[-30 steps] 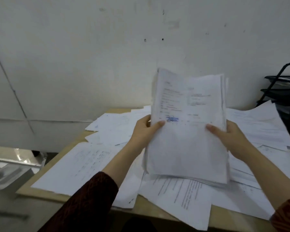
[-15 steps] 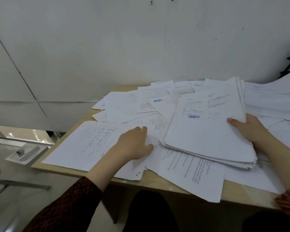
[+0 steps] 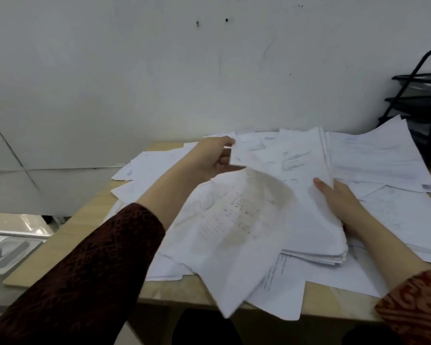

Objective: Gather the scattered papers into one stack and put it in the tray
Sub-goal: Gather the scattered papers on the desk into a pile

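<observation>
The left hand point(image 3: 210, 159) is raised over the middle of the bench point(image 3: 67, 235), its fingers point(image 3: 228, 160) pinched on the upper edge of a lifted sheet point(image 3: 237, 227). That sheet hangs curled and blurred below the hand, draping over the near papers and past the front edge of the bench.

The right hand point(image 3: 339, 197) lies on the right side of the stack point(image 3: 306, 195), thumb on the top page, the other digits hidden along the stack's right edge; it grips the stack from the side. The stack rests flat on the bench, on top of other papers, its near edges slightly fanned. Printed text shows on its top page, too small to read.

Loose papers point(image 3: 373, 158) remain spread across the bench: to the rear left, along the wall point(image 3: 159, 70), to the right, and under the stack at the near edge. Some overhang the front.

A black tiered tray point(image 3: 423, 100) stands at the far right, by the wall, with loose sheets lying against its base. The stack is well apart from it. Both sleeves point(image 3: 90, 282) are dark red and patterned.
</observation>
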Tool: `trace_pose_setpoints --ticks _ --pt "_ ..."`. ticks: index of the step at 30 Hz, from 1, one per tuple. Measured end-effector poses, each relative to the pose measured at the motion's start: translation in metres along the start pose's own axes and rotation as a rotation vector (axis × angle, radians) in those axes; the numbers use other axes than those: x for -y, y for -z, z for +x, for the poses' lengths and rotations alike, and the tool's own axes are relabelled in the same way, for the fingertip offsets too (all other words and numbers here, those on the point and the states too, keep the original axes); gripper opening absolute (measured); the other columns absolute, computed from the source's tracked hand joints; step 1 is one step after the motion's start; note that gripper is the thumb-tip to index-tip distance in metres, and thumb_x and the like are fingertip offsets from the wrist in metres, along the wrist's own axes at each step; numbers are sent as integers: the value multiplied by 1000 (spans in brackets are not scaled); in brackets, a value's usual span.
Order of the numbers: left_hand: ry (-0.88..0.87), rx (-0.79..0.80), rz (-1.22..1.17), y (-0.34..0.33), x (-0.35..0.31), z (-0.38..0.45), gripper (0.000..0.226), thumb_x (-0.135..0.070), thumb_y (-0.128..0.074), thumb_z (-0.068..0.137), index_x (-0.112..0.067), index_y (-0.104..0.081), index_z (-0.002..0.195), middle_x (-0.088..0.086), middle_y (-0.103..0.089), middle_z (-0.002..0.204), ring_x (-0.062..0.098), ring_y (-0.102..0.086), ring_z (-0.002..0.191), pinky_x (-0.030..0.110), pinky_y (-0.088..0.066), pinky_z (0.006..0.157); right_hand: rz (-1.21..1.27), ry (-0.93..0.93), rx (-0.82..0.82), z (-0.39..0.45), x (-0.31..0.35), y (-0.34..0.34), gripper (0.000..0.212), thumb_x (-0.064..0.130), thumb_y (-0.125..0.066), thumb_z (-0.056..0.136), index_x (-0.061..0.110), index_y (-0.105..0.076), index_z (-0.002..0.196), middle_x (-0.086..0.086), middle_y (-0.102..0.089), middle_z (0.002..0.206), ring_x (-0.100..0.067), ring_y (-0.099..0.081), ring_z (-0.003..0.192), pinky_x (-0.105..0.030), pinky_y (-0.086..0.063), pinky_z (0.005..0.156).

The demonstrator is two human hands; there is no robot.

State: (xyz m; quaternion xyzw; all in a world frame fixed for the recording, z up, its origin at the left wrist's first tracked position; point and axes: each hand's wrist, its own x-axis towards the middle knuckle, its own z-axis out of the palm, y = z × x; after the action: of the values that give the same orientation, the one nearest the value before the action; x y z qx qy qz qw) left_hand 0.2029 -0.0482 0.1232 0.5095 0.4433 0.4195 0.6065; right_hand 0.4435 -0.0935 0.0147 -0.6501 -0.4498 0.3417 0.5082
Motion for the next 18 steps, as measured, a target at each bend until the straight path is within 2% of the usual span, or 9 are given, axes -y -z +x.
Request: trace_pose_setpoints --ticks 3,6,9,10,11,13,15,18 --pt "44 -32 -232 -31 10 36 15 -2 -40 98 4 -51 92 20 -62 78 24 -64 55 30 -57 47 15 -24 -30 3 -1 1 54 50 -31 97 13 -50 132 -7 -53 131 -25 -51 117 -37 -38 102" --pt "72 -92 -302 -55 27 66 17 1 -35 98 8 -48 107 22 -61 76 25 -65 44 30 -57 45 -5 -49 -43 3 -1 1 66 60 -19 94 15 -52 129 -7 -55 127 -24 -51 114 -37 -38 102" --pt "124 -137 -308 -70 50 88 16 2 -36 97 9 -49 105 20 -60 72 26 -63 48 32 -57 45 9 -65 -6 1 3 2 74 64 -18 91 13 -45 137 -6 -52 130 -28 -48 123 -38 -35 105" --pt "137 -143 -315 -72 56 93 16 1 -37 97 9 -50 103 19 -61 73 26 -63 54 33 -58 48 12 -34 13 0 3 2 67 62 -27 90 15 -49 133 -8 -51 131 -27 -51 120 -36 -38 101" --pt "150 -140 -332 -74 62 97 17 -1 -38 97 9 -50 104 20 -63 77 28 -64 62 35 -59 54 17 23 25 1 1 3 51 55 -40 91 19 -56 122 -9 -59 123 -24 -56 112 -31 -44 91" --pt "169 -107 -345 -74 68 102 20 -14 -39 101 3 -50 102 21 -66 85 31 -66 74 38 -59 67 -31 81 28 4 -4 4 20 30 -57 91 20 -60 109 -3 -64 112 -20 -60 99 -22 -45 73" --pt "124 -82 -214 -65 72 105 26 -24 -38 102 -3 -51 94 19 -67 90 29 -66 79 38 -56 74 -53 97 19 8 -10 5 25 18 -58 92 15 -58 117 -2 -63 113 -19 -59 99 -25 -45 77" --pt "-202 -162 303 -30 80 110 18 -18 -46 99 -5 -57 94 15 -67 100 25 -64 87 29 -51 76 -46 114 -18 11 -12 5 31 16 -58 91 11 -58 122 -3 -63 115 -21 -59 103 -31 -45 87"
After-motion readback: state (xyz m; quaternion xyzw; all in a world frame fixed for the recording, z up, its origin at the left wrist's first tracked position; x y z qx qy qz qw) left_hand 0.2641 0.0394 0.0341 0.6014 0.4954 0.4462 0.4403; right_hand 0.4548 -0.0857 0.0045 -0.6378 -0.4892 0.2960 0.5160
